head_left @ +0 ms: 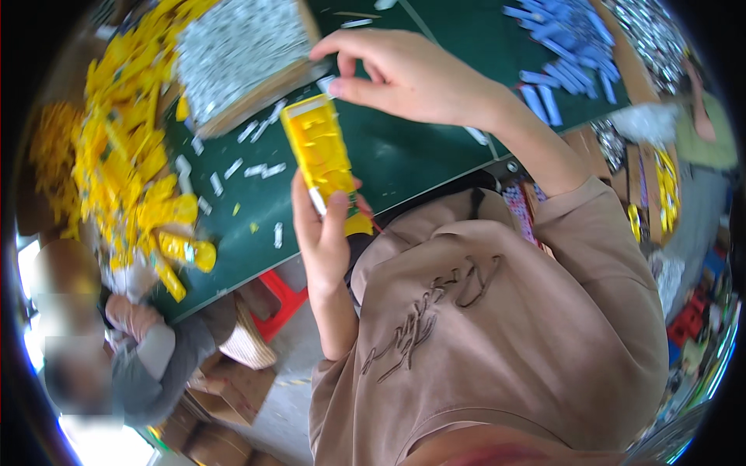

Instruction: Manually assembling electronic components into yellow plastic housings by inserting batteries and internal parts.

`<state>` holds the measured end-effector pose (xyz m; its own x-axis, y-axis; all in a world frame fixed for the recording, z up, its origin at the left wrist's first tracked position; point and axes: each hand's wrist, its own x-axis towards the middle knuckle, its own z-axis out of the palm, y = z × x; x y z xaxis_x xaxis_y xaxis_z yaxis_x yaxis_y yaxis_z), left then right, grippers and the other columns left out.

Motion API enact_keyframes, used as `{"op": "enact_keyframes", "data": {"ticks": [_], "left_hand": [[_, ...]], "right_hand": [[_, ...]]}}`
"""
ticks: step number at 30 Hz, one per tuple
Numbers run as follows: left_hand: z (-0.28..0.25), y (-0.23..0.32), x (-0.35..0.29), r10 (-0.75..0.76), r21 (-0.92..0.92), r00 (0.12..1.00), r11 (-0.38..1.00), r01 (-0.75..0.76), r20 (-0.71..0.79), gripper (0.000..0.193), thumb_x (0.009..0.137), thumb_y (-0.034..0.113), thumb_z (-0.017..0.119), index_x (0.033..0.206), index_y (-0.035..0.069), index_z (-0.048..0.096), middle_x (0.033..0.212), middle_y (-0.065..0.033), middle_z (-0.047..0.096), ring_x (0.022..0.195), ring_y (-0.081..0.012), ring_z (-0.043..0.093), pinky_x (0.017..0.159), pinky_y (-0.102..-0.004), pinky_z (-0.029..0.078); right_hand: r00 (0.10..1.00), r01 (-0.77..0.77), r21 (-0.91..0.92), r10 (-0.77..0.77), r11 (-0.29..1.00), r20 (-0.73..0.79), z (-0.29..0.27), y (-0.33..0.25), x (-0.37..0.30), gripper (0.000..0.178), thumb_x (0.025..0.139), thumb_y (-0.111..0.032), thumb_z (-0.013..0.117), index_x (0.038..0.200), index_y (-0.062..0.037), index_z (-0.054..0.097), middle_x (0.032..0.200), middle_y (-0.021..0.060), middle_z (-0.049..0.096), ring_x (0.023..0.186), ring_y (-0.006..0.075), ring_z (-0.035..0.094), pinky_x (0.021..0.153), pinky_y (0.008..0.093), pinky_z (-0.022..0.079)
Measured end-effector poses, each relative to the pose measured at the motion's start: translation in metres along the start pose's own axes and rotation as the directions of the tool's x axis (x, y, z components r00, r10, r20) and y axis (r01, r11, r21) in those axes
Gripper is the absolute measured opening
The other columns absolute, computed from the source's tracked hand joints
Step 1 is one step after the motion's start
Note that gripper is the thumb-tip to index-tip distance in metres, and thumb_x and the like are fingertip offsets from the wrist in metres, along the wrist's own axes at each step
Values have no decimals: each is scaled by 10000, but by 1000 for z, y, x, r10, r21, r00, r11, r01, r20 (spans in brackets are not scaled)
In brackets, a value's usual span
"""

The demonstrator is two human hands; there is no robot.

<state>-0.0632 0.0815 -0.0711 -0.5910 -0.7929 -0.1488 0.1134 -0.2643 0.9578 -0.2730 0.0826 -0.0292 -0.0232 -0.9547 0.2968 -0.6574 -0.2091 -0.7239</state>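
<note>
My left hand is closed around the lower end of a yellow plastic casing, an oblong shell with its hollow inner side facing up. Thin red wire shows at its lower end, beside my fingers. Just above the casing's upper end is my right hand, index finger and thumb apart. A small whitish strip touches the right thumb tip; whether it sticks there or lies behind is hard to tell. The right index fingertip is at the edge of a shallow cardboard box full of silvery-grey thin pieces.
Yellow casings are heaped along the left of the green table. Small white strips lie scattered between. Blue sticks are piled at the far right, near silvery parts. Another person's hand is at lower left, near a red stool.
</note>
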Motion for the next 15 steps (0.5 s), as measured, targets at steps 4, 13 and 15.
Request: {"op": "enact_keyframes", "data": {"ticks": [4,13,15], "left_hand": [[-2,-5,2,42,71,996,997,-37,-72,364,845,76,388,1197,4,332,885,-129,523,648,-152,542,542,-278,489],[7,-11,19,13,70,997,997,-19,78,381,849,106,400,1214,17,335,883,-116,522,650,-145,544,532,-272,491],[4,-10,17,2,38,998,999,-5,67,397,845,78,400,1228,14,320,887,-119,524,647,-148,544,544,-272,488]], "right_hand": [[938,-347,-373,319,861,-136,-78,13,-65,190,846,-196,514,852,-23,593,647,108,560,552,185,545,520,280,401],[875,-465,-786,345,407,-339,-56,91,-146,178,767,-226,599,754,-51,574,707,116,577,675,299,575,582,373,443],[907,-418,-780,263,464,-330,-52,91,-144,161,764,-218,604,783,-60,577,706,110,575,668,298,574,583,373,444]]}}
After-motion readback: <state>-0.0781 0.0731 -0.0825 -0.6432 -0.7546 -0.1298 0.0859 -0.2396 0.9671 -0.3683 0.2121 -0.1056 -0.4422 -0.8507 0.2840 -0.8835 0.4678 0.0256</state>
